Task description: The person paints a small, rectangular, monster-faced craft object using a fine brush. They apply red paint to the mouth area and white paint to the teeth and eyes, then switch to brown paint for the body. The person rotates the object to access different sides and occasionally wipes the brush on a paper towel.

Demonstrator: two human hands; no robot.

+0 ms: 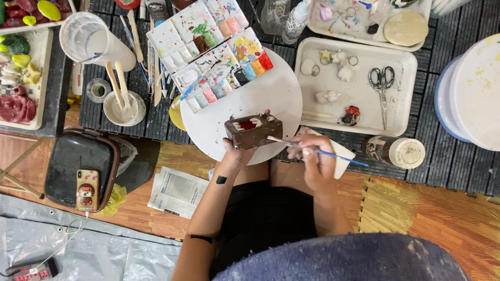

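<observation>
Two bare hands work at the near edge of a round white board (271,99) that lies on the dark slatted mat (442,156). The left hand (235,156) is closed from below around a brown block-shaped clay piece (253,131), tilting its front, with white teeth and a red mouth, up toward the head camera, probably so the painted face is easy to see. The right hand (312,156) is pinched shut on a thin blue-handled brush (317,151), whose tip touches or nearly touches the right end of the piece; the exact contact is too small to tell.

An open paint palette (208,52) rests partly on the far left of the board, within easy reach for the brush. Beyond the right hand, a white tray (406,67) holds scissors (382,83) and small unpainted figures, and a lidded jar (396,151) lies on its side just beside the brush handle, so room on that side is tight. Left of the board stand a small white cup (125,112) with wooden sticks and a clear measuring cup (91,39). On the floor to the near left, a phone (86,190) lies on a dark case.
</observation>
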